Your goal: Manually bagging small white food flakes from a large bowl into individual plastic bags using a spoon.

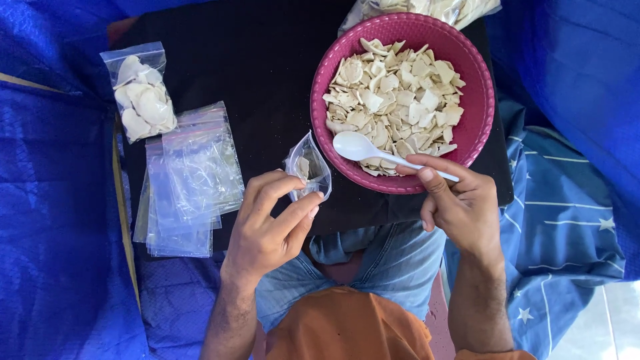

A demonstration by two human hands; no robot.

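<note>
My left hand [270,223] pinches a small clear plastic bag [308,167] held open, with a few pale chips inside. My right hand [457,200] grips the handle of a white plastic spoon [363,148], whose bowl lies empty over the near rim of a pink bowl [479,100]. The pink bowl is full of pale, flat chips [393,100]. The bag hangs just left of the bowl's rim, close to the spoon's tip.
A black board [260,60] carries the bowl. On its left lie a stack of empty clear zip bags [190,180] and one filled bag of chips [141,93]. Blue tarpaulin [53,200] surrounds the board. A larger bag of chips [427,8] sits behind the bowl.
</note>
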